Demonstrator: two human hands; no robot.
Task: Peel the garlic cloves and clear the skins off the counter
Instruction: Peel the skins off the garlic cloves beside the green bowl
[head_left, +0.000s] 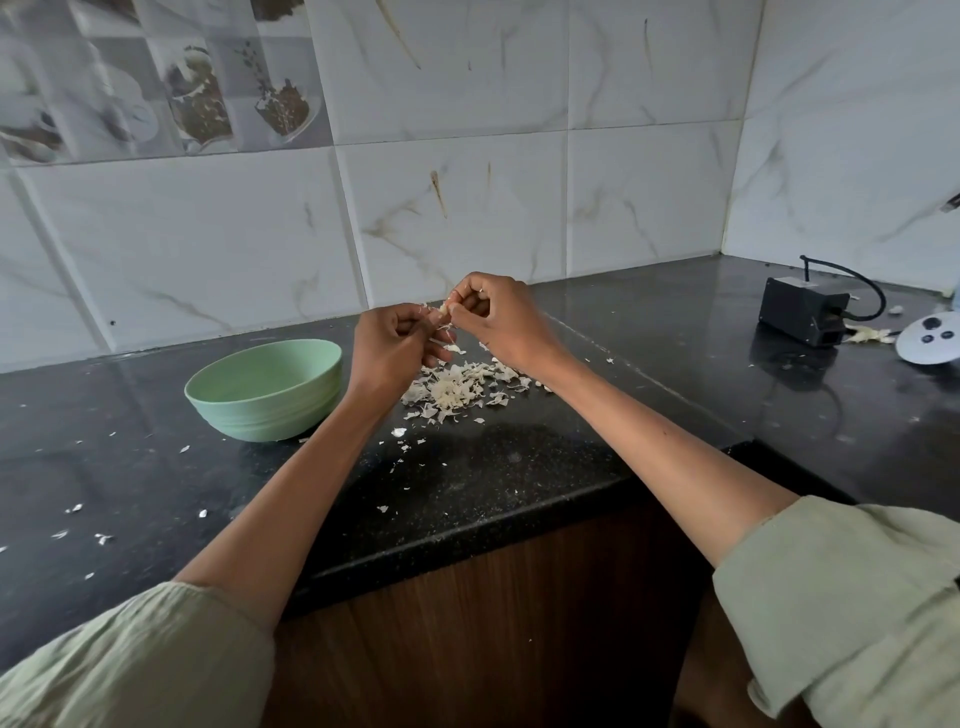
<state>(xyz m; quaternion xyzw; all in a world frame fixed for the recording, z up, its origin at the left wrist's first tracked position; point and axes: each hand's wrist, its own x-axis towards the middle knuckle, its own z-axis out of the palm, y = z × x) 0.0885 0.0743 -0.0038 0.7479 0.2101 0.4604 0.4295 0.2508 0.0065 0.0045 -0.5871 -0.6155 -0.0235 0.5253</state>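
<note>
Both grips — left hand (397, 338), right hand (501, 322) — pinch garlic clove (444, 309) between them

1. I see soft, even daylight with faint shadows.
2. The polished black granite counter (649, 364) shows pale glare.
3. Wide-angle bending curves the white marbled wall tiles (467, 208) towards the edges.

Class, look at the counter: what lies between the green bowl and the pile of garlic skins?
In the head view, the left hand's wrist crosses between green bowl and skin pile.

Black counter (545, 467) bears green bowl (265, 389), skins (462, 387), black box (802, 317).
</note>
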